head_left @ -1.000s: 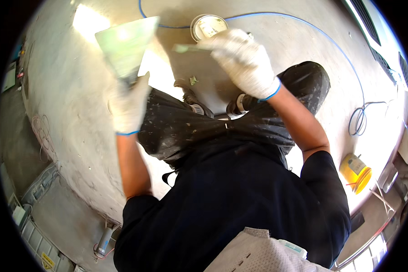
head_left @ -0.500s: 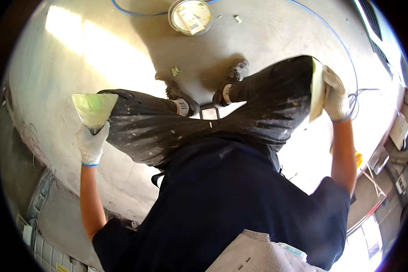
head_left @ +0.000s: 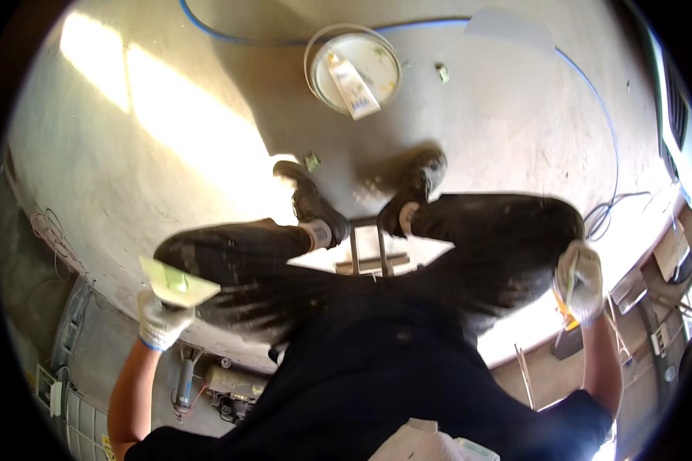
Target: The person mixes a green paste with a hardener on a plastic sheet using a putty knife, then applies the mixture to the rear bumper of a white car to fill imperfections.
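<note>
My left hand [head_left: 160, 321], in a white knitted glove, is closed round the lower end of a pale, broad putty spreader [head_left: 196, 288]. A light-green smear of paste lies on its face, and the spreader sits beside my left knee. At my right knee, my right hand [head_left: 584, 286], gloved the same way, is closed on a second pale spreader [head_left: 570, 278], seen nearly edge-on and mostly hidden by the fingers. Both knees are spread wide in dark, paste-spotted trousers [head_left: 484, 242].
A round bucket [head_left: 388, 81] with a wire handle stands ahead, a white tube [head_left: 354, 84] lying on its top. A blue hose [head_left: 430, 24] curves behind it. Green scraps [head_left: 312, 161] lie on the floor. Below me shows part of a stool frame [head_left: 384, 250]. Equipment [head_left: 234, 388] stands behind at left.
My view has shifted, so the bucket and floor sit lower in it. Both hands have come lower beside my knees. The left spreader has tilted; the right one has turned edge-on.
</note>
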Demonstrator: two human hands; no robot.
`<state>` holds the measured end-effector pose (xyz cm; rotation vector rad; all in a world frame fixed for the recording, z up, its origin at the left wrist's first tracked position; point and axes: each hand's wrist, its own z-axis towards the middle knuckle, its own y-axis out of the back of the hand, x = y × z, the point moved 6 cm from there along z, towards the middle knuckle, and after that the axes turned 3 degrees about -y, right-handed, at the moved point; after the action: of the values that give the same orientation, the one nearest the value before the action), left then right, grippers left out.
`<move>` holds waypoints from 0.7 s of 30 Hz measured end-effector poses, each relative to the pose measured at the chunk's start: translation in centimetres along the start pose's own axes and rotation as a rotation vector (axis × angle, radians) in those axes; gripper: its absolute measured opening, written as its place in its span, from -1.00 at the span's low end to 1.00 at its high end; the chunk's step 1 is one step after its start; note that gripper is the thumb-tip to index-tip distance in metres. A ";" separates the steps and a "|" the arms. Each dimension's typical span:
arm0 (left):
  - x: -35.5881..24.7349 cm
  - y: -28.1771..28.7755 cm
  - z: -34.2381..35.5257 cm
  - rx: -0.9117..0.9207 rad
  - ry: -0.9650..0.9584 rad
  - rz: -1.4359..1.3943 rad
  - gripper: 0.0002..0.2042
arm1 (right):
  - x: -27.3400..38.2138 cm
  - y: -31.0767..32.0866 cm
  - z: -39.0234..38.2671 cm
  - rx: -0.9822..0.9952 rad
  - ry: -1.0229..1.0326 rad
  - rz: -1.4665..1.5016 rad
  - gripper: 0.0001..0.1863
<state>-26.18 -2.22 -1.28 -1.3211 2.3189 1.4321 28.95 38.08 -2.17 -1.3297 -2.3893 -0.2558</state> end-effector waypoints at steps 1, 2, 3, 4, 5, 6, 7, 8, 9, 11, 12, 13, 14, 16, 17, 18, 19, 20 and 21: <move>0.2 1.0 0.2 0.029 -0.006 0.006 -0.82 | 0.5 0.1 0.1 0.011 -0.023 0.032 -0.74; 0.5 1.6 0.0 0.071 -0.002 -0.003 -0.80 | 1.3 0.0 -0.4 -0.010 -0.059 -0.066 -0.73; 1.0 2.3 0.4 0.099 -0.001 -0.005 -0.78 | 2.4 -0.4 -0.2 0.012 -0.010 0.000 -0.68; 0.0 2.8 0.8 0.114 0.020 -0.001 -0.78 | 2.7 -0.4 -0.7 0.024 0.022 0.060 -0.62; -1.1 3.4 1.0 0.130 0.042 0.004 -0.78 | 2.9 -0.1 -1.0 0.008 -0.022 -0.004 -0.63; -0.6 3.4 0.5 0.145 0.116 -0.122 -0.80 | 3.8 -0.9 -1.2 -0.017 -0.110 -0.001 -0.67; -0.2 3.6 0.5 0.353 0.279 -0.146 -0.84 | 5.0 -1.8 -1.5 0.082 -0.156 0.079 -0.81; -1.9 4.4 1.6 0.426 0.371 -0.134 -0.86 | 5.8 -3.1 -1.7 0.071 -0.186 0.053 -0.78; -3.8 5.5 2.8 0.313 0.193 -0.115 -0.84 | 6.6 -4.3 -1.5 0.157 -0.232 0.010 -0.75; -4.3 5.5 2.5 0.421 0.349 -0.130 -0.72 | 7.1 -6.3 -1.0 0.152 -0.230 -0.003 -0.66; -4.6 5.3 1.4 0.343 0.290 -0.102 -0.75 | 7.6 -8.4 -1.1 0.222 -0.315 0.097 -0.56; -6.3 5.9 0.8 0.262 0.339 -0.094 -0.62 | 8.9 -10.4 -1.7 0.337 -0.424 0.165 -0.52; -7.7 6.4 -1.1 0.178 0.369 -0.143 -0.57 | 8.0 -10.7 -1.7 0.199 -0.453 0.188 -0.51; -12.0 9.8 -2.4 0.070 0.509 -0.313 -0.62 | 13.8 -17.0 -4.6 0.173 -0.277 0.110 -0.58; -16.6 14.6 -2.7 -0.015 0.618 -0.701 -0.72 | 17.6 -20.6 -6.5 0.209 -0.194 0.062 -0.61; -18.0 18.4 -3.8 -0.066 0.657 -0.931 -0.80 | 21.6 -24.8 -8.8 0.250 -0.142 0.040 -0.62; -15.8 20.5 -4.7 -0.186 0.491 -0.950 -0.83 | 25.7 -28.2 -11.5 0.295 -0.226 0.042 -0.64; -14.9 23.3 -5.8 -0.215 0.569 -1.041 -0.83 | 29.8 -30.5 -11.6 0.402 0.061 -0.116 -0.65; -13.0 24.6 -6.7 -0.364 0.643 -1.082 -0.82 | 32.9 -32.3 -12.0 0.426 0.088 -0.168 -0.69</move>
<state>-33.73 4.87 25.38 -2.8028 1.0312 1.0984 -10.95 42.27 23.54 -0.9072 -2.3124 0.1418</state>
